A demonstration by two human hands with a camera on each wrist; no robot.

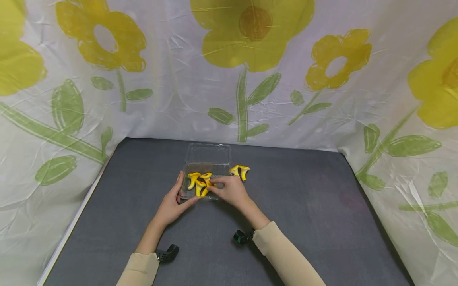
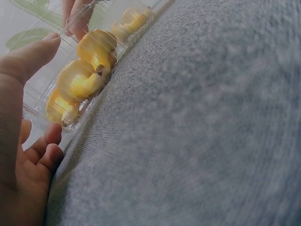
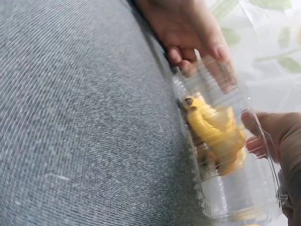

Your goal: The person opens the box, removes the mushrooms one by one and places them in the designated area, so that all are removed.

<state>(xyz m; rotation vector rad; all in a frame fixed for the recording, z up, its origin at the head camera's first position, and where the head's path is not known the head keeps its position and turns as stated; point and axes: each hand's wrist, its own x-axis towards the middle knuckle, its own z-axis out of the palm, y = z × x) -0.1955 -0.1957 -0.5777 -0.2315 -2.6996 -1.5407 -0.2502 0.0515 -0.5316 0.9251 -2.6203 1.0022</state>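
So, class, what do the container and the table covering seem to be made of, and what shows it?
Container: probably thin, glossy clear plastic; the yellow pieces show through its shiny walls.

Table covering: apparently matte grey fabric; fine ribbing shows in both wrist views, fibre unclear.

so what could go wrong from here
The right hand has its fingers right at the yellow mushrooms crowded in the clear plastic box, so it might push one out of place or bruise it.

The left hand is at the box's left end; if it moved away, the box could slide.

Two loose mushrooms lie beside the box, close to the right hand, and might get knocked.
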